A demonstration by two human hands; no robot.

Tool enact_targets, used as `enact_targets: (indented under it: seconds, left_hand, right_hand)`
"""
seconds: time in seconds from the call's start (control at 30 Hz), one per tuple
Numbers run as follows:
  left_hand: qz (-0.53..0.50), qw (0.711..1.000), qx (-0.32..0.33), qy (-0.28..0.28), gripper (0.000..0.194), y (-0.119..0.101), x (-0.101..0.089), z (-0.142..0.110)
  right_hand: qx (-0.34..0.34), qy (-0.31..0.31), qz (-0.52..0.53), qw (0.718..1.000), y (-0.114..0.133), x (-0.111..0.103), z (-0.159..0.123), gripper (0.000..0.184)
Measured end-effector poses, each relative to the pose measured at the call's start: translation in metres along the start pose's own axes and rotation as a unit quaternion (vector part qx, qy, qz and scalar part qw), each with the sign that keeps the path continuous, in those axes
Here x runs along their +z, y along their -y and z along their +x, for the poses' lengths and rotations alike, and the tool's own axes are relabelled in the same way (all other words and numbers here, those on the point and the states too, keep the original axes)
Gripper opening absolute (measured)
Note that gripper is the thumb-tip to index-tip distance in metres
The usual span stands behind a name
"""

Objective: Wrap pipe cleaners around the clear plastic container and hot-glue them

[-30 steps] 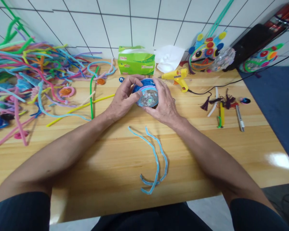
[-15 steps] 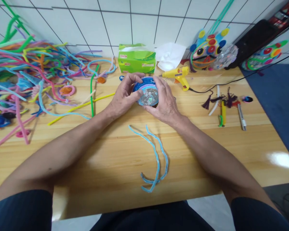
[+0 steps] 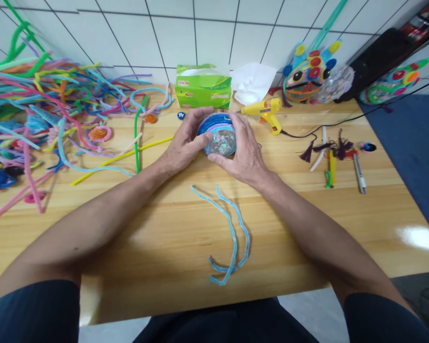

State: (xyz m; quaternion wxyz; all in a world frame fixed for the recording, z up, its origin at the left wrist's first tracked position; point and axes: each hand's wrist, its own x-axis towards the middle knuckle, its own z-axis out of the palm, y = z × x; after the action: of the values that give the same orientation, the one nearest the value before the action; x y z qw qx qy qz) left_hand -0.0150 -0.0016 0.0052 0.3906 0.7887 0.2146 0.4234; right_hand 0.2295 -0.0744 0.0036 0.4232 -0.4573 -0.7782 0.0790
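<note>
Between my two hands is a round, bowl-like craft piece (image 3: 222, 141) with blue, lilac and light blue bands along its upper part and a clear, glittery face. My left hand (image 3: 190, 139) grips its left side, the thumb lying on the front. Around the right side curls my right hand (image 3: 243, 148), its thumb at the lower edge. The back of the piece and some fingertips are hidden. Nearer to me, two bent light blue pipe cleaners (image 3: 232, 233) lie on the wooden table (image 3: 157, 267).
A heap of colourful pipe cleaners (image 3: 57, 105) covers the left side. Behind my hands stand a green tissue pack (image 3: 203, 90) and a yellow glue gun (image 3: 266, 114) with its cord running right. A utility knife (image 3: 359, 174) and purple tassels (image 3: 307, 151) lie right, decorated craft heads (image 3: 309, 78) behind.
The round piece is tilted slightly in my hands, and my right thumb has shifted a little left along its lower edge. Everything on the table stays put.
</note>
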Motion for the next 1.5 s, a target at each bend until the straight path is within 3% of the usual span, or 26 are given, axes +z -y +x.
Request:
enact_targets:
  seconds: [0.4, 1.5]
  left_hand:
    - [-0.020, 0.999, 0.028, -0.004, 0.068, 0.005, 0.003, -0.005]
    - [-0.050, 0.999, 0.004, -0.006, 0.061, -0.002, 0.006, -0.007]
  right_hand:
    - [0.030, -0.064, -0.004, 0.997, 0.015, 0.013, 0.006, 0.088]
    - [0.017, -0.062, -0.036, 0.997, 0.017, 0.017, 0.005, 0.086]
